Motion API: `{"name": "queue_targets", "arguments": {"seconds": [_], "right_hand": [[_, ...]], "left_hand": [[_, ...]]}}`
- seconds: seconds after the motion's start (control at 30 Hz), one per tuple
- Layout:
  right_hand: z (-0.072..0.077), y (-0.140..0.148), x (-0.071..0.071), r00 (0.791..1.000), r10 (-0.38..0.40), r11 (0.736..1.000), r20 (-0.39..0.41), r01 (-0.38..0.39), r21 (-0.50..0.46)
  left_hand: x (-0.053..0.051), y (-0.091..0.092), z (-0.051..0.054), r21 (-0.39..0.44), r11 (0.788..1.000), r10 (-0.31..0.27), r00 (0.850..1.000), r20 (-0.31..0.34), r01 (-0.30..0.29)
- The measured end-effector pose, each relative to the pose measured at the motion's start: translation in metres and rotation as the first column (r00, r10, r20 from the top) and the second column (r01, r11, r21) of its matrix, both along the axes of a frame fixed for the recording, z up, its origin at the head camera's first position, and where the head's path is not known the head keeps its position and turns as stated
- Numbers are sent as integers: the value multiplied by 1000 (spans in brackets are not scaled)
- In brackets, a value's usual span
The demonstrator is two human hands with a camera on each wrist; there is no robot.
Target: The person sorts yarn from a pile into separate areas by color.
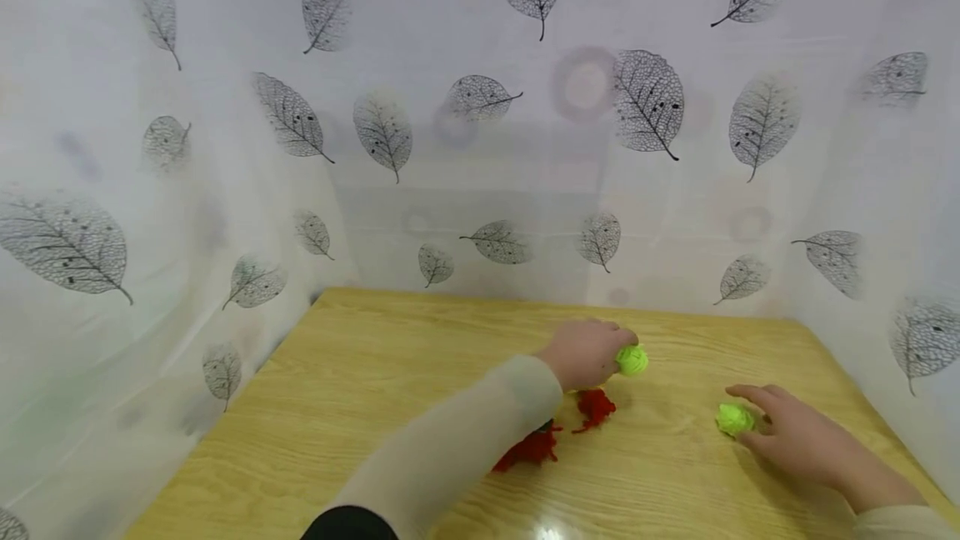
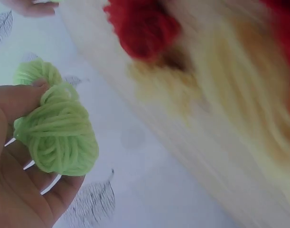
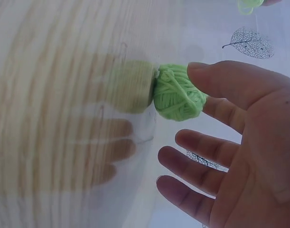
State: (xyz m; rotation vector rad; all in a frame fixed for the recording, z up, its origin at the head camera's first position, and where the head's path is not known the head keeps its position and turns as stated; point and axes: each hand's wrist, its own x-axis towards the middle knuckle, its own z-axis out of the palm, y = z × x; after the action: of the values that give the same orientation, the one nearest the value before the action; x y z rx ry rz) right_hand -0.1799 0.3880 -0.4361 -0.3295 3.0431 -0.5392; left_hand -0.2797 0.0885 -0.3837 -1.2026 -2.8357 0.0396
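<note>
Toward the far right part of the tabletop (image 1: 420, 332), the left hand (image 1: 588, 354) pinches a green yarn ball (image 1: 632, 360) between thumb and fingers; the left wrist view suggests it is held off the wood. Its yarn shows two lobes, the thumb lying near the narrow part between them; whether this is one winding or two cannot be told. Nearer and farther right, the right hand (image 1: 802, 440) is spread loosely about a second green ball (image 1: 735, 420), which rests on the tabletop. The thumb tip lies at its edge, the forefinger runs behind it and the other three fingers stand apart; whether any pressure is applied cannot be confirmed. Red yarn (image 1: 595, 408) lies near the left sleeve (image 1: 450, 432), with yellow strands (image 2: 168, 88) close by, blurred in the left wrist view. Assessment: the left grip appears adequate, provided the pinch takes in the body of the ball rather than loose outer loops, which could pull free. On the right, thumb and forefinger should bear evenly on opposite sides of the winding, since a glancing touch could roll it. The left sleeve should be kept off the red yarn, whose fibres could snag.
</note>
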Motion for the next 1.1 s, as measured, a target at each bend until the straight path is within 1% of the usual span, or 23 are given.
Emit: {"name": "queue_targets", "arguments": {"seconds": [0.13, 0.27, 0.4, 0.57, 0.63, 0.7, 0.83, 0.93, 1.03, 1.1], "right_hand": [[1, 0, 3, 999, -1, 1000, -39, 1, 3], [-1, 0, 7, 996, 0, 1000, -93, -1, -3], [-3, 2, 9, 995, -11, 1000, -102, 12, 2], [-5, 2, 9, 993, -2, 1000, -119, 2, -2], [-5, 1, 9, 992, 9, 1000, -124, -10, -7], [-5, 0, 10, 992, 11, 1000, -123, -12, -10], [-5, 1, 10, 994, 5, 1000, -109, -6, -9], [-6, 1, 10, 995, 7, 1000, -102, -9, -14], [-7, 1, 12, 994, 9, 1000, -106, -11, -17], [-5, 1, 14, 994, 6, 1000, -111, -8, -18]], "left_hand": [[6, 26, -8, -19, 1000, 11, 1000, 18, -10], [14, 47, -21, -41, 999, 11, 1000, 24, -10], [20, 64, -31, -63, 998, 17, 1000, 19, -16], [25, 78, -36, -90, 996, 26, 999, 38, -22], [27, 83, -37, -105, 994, 31, 999, 37, -27], [29, 89, -38, -118, 993, 32, 999, 23, -29], [29, 102, -42, -125, 991, 40, 999, 12, -38], [28, 110, -49, -143, 989, 53, 998, 19, -49], [29, 113, -52, -158, 986, 57, 998, 20, -53], [29, 113, -54, -153, 987, 55, 998, 23, -51]]}}
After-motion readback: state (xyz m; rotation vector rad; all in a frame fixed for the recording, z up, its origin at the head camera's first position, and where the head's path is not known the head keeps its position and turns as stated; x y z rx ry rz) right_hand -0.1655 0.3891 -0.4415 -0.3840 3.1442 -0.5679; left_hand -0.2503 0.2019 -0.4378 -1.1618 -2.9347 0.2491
